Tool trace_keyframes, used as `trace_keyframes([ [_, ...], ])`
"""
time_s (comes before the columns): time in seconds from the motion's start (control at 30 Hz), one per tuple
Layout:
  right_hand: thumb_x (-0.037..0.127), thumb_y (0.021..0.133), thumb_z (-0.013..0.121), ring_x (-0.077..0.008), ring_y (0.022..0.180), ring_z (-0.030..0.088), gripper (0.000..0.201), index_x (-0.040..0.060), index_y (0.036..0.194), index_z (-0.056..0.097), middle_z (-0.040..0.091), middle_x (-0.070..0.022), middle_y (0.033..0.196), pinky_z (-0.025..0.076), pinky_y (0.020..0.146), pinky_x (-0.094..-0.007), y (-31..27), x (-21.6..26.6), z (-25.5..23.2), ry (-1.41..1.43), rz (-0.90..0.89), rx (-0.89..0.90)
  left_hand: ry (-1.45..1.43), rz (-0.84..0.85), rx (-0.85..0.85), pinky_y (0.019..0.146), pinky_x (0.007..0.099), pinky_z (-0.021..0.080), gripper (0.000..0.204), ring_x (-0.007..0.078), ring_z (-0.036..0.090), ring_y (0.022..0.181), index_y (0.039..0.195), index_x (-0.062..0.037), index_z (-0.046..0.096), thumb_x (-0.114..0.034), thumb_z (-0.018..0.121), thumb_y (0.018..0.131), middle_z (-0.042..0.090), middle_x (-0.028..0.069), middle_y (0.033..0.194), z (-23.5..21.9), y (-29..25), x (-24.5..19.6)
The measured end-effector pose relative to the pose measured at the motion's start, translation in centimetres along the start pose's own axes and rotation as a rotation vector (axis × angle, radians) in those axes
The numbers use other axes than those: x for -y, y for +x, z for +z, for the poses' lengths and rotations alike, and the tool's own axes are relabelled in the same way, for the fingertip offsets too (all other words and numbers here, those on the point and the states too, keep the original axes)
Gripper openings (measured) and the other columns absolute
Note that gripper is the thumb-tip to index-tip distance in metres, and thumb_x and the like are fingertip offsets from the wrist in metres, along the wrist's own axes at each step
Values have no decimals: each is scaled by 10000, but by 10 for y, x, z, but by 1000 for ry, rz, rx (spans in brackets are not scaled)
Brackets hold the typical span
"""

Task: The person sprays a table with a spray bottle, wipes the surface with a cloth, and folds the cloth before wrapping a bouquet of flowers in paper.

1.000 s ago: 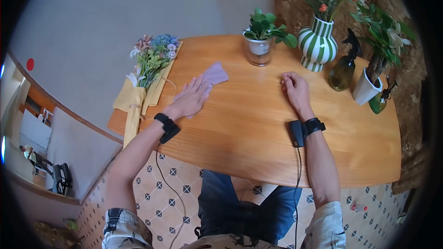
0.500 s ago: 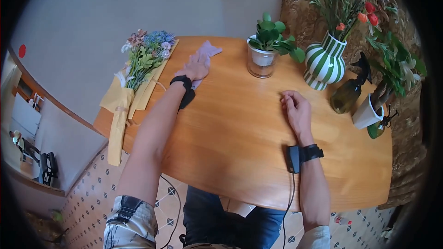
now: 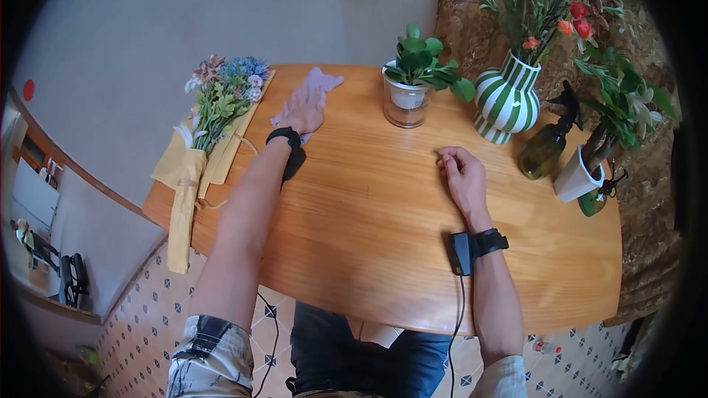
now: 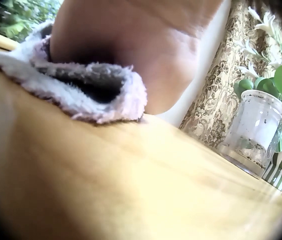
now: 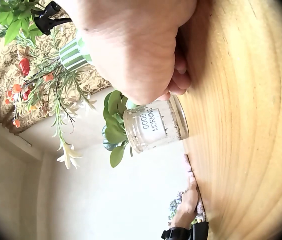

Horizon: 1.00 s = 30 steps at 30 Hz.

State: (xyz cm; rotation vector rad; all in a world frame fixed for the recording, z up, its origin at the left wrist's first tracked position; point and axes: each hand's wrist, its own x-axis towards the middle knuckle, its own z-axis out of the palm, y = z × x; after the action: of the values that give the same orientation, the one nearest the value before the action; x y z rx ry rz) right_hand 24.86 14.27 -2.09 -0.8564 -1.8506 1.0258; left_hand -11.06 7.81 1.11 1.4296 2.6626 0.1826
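My left hand (image 3: 302, 113) lies flat, fingers extended, on a light purple cloth (image 3: 321, 79) near the table's far left edge. In the left wrist view the fuzzy cloth (image 4: 106, 100) is folded under the palm (image 4: 131, 45). My right hand (image 3: 464, 179) rests on its side on the wooden table (image 3: 369, 199), right of the middle, fingers loosely curled with nothing held. The right wrist view shows its palm (image 5: 131, 50) close to the tabletop, the fingers partly hidden.
A wrapped bouquet (image 3: 221, 107) lies left of the cloth. A potted plant in a glass (image 3: 405, 103) stands at the back. Further right are a striped vase (image 3: 507, 99), a dark spray bottle (image 3: 544, 149) and a white pot (image 3: 577, 177).
My left hand and the cloth have moved toward the table's far left edge since the earliest frame, mostly in its first half. The right hand stays resting; the head view has shifted.
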Motion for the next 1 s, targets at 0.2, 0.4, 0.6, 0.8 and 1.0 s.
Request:
trace_keyframes([
  [0.2,88,939,492,-92,687,556,188,-32,983,630,622,-34,770,467,645,-232,0,3,-1,-34,-6,37,36,66,10,1148,518,97,584,337,51,1441,1496,-187,191,-477,189,989,91,162,1556,7,-26,-2],
  [0.4,131,906,522,-200,693,648,198,0,956,661,675,-102,742,499,675,-313,1,0,0,-57,-44,-20,-4,378,74,1155,490,49,552,367,62,1433,1491,-160,218,-417,245,1003,128,178,1549,7,-99,-20],
  [0.6,159,892,535,-238,725,664,209,16,991,653,681,-136,779,502,690,-344,4,-5,0,-3,-35,13,-92,846,79,1147,481,63,515,361,78,1433,1491,-146,226,-347,239,1017,135,185,1547,-11,-193,-77],
  [0.8,190,870,589,-276,863,666,307,22,1126,610,676,-179,926,512,762,-354,-15,42,-10,-95,-196,37,-400,872,150,1067,454,235,518,339,362,1281,1466,-96,277,-340,305,1009,348,184,1427,6,-189,-97],
  [1.0,353,789,711,-342,1026,572,550,49,1226,573,618,-206,1066,455,899,-410,-39,68,11,-436,-370,267,-1310,486,145,791,282,513,448,210,645,933,1369,-24,424,-229,503,979,603,106,1169,17,-138,-64],
])
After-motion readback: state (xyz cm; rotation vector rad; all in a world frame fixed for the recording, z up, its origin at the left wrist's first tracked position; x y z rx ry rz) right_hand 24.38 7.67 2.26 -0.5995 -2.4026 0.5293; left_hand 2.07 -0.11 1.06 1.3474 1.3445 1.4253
